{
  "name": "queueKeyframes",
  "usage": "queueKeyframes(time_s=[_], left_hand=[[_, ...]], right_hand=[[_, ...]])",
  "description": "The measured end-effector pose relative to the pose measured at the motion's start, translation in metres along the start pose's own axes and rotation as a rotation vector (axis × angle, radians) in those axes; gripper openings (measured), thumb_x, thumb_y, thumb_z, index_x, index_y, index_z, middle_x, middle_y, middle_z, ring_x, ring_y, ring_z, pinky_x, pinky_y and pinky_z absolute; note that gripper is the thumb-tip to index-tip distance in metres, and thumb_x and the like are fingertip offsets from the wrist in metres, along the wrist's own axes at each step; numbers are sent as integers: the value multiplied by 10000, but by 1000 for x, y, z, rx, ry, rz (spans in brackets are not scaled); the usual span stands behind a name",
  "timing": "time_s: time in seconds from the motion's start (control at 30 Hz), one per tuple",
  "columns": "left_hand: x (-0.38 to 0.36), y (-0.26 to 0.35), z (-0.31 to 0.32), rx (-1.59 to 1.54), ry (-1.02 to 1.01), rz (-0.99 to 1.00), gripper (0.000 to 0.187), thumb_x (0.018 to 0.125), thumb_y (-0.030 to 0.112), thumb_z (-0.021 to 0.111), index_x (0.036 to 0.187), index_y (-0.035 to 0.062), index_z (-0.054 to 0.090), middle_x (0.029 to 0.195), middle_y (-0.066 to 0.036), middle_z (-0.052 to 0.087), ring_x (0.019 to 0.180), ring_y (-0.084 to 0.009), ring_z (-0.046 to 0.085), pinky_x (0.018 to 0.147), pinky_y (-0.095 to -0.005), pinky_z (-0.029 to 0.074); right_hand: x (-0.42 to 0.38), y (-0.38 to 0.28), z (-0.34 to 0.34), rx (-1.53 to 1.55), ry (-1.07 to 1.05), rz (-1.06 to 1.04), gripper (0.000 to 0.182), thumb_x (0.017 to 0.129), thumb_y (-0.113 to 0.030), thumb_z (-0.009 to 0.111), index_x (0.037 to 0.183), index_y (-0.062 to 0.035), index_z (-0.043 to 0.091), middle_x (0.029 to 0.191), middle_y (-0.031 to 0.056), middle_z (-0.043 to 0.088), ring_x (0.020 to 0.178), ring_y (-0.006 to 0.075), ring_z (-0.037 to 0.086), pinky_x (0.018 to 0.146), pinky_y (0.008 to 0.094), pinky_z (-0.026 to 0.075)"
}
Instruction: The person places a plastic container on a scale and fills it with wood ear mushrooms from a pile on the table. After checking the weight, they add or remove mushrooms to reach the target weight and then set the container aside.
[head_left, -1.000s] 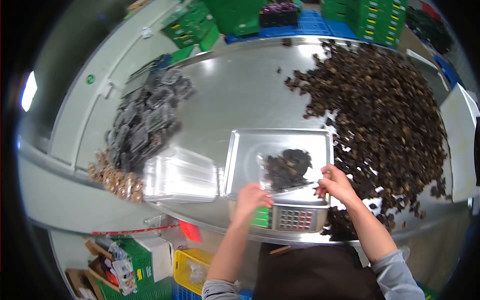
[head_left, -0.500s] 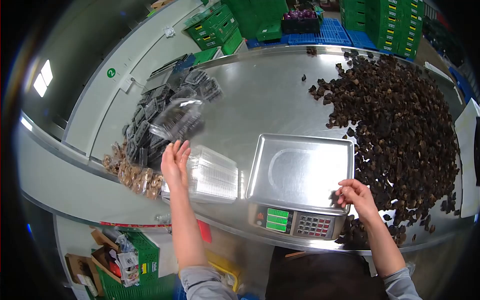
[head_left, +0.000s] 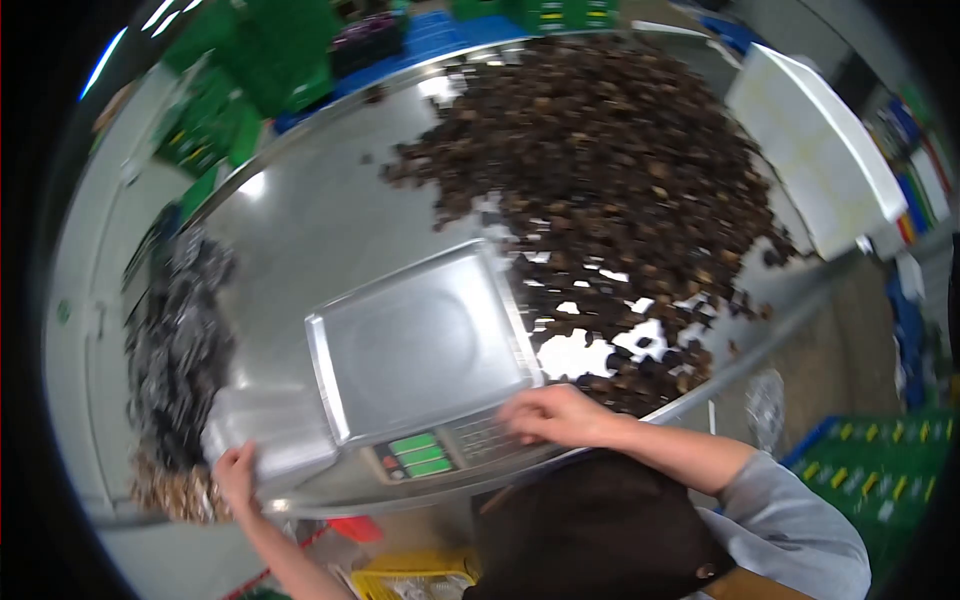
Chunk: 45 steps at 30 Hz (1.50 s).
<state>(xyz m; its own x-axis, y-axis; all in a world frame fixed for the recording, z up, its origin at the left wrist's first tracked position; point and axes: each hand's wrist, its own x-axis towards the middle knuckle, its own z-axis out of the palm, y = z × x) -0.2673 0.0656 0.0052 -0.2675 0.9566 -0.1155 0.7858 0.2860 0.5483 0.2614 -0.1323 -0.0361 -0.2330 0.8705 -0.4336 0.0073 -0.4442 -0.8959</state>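
Our left hand [head_left: 235, 470] lays loose, parted fingers on the stack of clear trays [head_left: 268, 440] beside the empty scale [head_left: 420, 350], so we're fetching a fresh tray; our right hand [head_left: 555, 413], fingers curled empty, rests at the keypad [head_left: 480, 437] — next, peel one tray free
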Motion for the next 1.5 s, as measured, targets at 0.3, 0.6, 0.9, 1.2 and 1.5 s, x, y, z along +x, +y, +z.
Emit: queueKeyframes(time_s=[0.3, 0.6, 0.9, 1.2, 1.5], left_hand=[[7, -16, -6, -473, -109, -17, 326, 944, 300, 645, 692, 101, 589, 625, 76, 430, 590, -59, 348, 552, -250, 259], [11, -23, 4, -602, 105, -89, 355, 973, 321, 581, 780, 36, 669, 703, -6, 580, 651, -97, 502, 597, -273, 374], [-138, 142, 140, 90, 264, 988, 239, 835, -36, 569, 1055, -12, 657, 1022, -168, 659, 952, -322, 626, 874, -405, 492], [-205, 220, 218, 20, -121, 1047, 272, 778, -31, 661, 1046, -14, 615, 1042, -166, 622, 1015, -327, 574, 902, -418, 453], [-256, 248, 222, -290, -310, 1007, 176, 782, -76, 633, 947, -14, 639, 887, -154, 645, 786, -305, 625, 744, -367, 500]], right_hand=[[-16, 26, 6, 54, -67, -67, 244, 947, -144, 583, 1159, -27, 607, 930, 57, 682, 755, 110, 662, 745, 275, 541], [-46, 62, -42, 148, 195, -90, 225, 919, -121, 566, 1085, 13, 636, 870, 82, 686, 695, 112, 654, 662, 273, 538], [-10, 68, -170, -739, 974, -302, 180, 847, -174, 635, 957, -46, 696, 871, 128, 660, 770, 329, 660, 709, 427, 530], [51, 93, -197, -1157, 915, -21, 100, 819, -135, 616, 825, -41, 647, 860, 180, 625, 801, 379, 653, 712, 458, 518], [-142, 115, -242, -562, 1460, 93, 292, 878, -269, 462, 918, -29, 622, 872, 225, 643, 831, 419, 625, 763, 495, 472]])
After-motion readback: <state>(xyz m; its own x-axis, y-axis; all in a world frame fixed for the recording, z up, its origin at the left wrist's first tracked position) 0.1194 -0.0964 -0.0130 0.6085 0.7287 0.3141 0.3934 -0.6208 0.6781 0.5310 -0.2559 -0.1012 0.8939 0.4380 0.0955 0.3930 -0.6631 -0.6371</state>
